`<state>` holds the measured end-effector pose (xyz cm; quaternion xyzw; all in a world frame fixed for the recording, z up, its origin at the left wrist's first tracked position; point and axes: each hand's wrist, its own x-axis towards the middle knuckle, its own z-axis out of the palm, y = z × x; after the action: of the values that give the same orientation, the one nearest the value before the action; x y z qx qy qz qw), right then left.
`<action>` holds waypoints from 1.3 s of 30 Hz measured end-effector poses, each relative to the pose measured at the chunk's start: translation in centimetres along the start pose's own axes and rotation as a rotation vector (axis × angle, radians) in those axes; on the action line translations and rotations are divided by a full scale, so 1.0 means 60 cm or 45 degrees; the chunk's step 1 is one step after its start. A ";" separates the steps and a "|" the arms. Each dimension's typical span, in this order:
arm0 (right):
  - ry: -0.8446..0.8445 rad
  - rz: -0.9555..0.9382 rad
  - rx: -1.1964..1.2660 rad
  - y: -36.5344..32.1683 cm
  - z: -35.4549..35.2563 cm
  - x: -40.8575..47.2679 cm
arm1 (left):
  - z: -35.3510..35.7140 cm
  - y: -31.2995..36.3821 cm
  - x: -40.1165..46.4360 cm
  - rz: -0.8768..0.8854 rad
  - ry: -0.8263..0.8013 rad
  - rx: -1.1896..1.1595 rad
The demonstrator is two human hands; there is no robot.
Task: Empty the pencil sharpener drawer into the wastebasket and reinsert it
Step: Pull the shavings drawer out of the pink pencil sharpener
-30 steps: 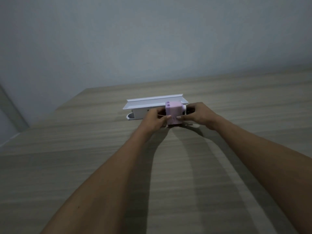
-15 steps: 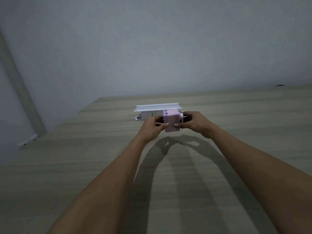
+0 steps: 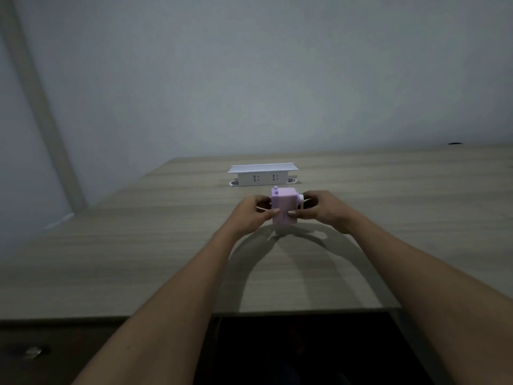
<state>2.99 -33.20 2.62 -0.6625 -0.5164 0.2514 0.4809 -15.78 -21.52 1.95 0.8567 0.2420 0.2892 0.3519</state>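
Observation:
A small pink pencil sharpener [image 3: 283, 208] with a white crank on its right side is held just above the wooden desk [image 3: 138, 259]. My left hand [image 3: 251, 215] grips its left side, thumb on the front face. My right hand [image 3: 323, 211] grips the right side around the crank. The drawer cannot be told apart from the body at this size. No wastebasket is in view.
A white pop-up socket box [image 3: 263, 175] with its lid raised stands on the desk behind the sharpener. The desk's near edge [image 3: 166, 315] runs across the bottom, with a dark opening [image 3: 305, 351] below it. A grey wall stands behind.
Both hands have lifted the sharpener and drawn it toward me, away from the socket box. The view has pulled back, so the desk's near edge now shows.

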 end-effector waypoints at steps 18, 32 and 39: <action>-0.088 -0.064 0.021 0.039 0.016 -0.019 | 0.016 -0.036 -0.038 -0.119 -0.106 -0.261; -0.110 -0.092 0.042 0.057 0.005 -0.014 | 0.006 -0.060 -0.022 -0.223 -0.136 -0.288; -0.086 -0.092 0.081 0.062 0.010 -0.016 | -0.031 -0.074 -0.046 -0.302 -0.069 -0.305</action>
<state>3.79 -33.89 -1.10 -0.6189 -0.5477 0.2722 0.4928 -19.94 -19.55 -1.19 0.7815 0.2958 0.2491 0.4896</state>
